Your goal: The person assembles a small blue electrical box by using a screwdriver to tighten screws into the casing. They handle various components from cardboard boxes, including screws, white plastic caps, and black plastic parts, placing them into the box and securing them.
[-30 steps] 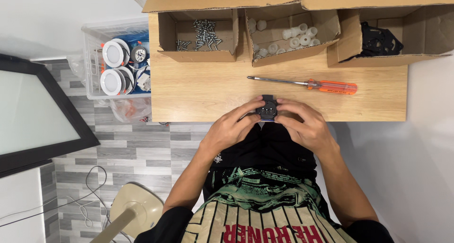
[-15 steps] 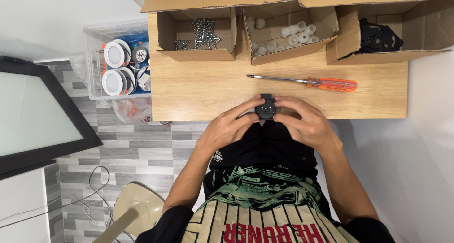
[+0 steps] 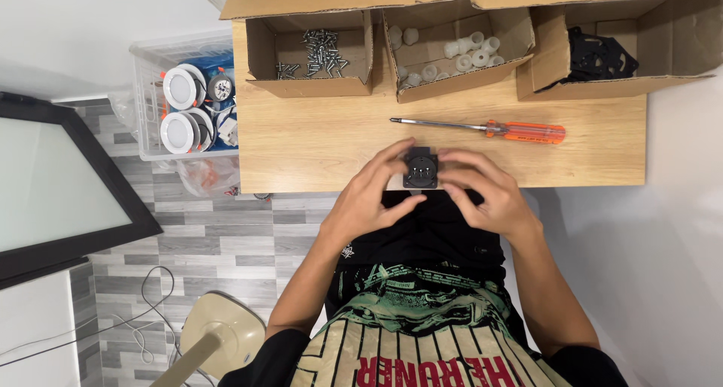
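A small black square part (image 3: 419, 167) with a round face is held between both hands at the near edge of the wooden table (image 3: 316, 142). My left hand (image 3: 370, 195) grips its left side with thumb and fingers. My right hand (image 3: 482, 191) grips its right side. An orange-handled screwdriver (image 3: 482, 128) lies on the table just beyond the hands, untouched.
Three open cardboard boxes stand along the table's far edge: one with screws (image 3: 316, 52), one with white plastic spacers (image 3: 452, 52), one with black parts (image 3: 599, 56). A clear bin (image 3: 147, 93) of round white lamp fittings sits left of the table. A black-framed panel (image 3: 53, 184) lies at left.
Both hands have kept hold of the black part at the table's edge, shifting only slightly. The screwdriver has not moved.
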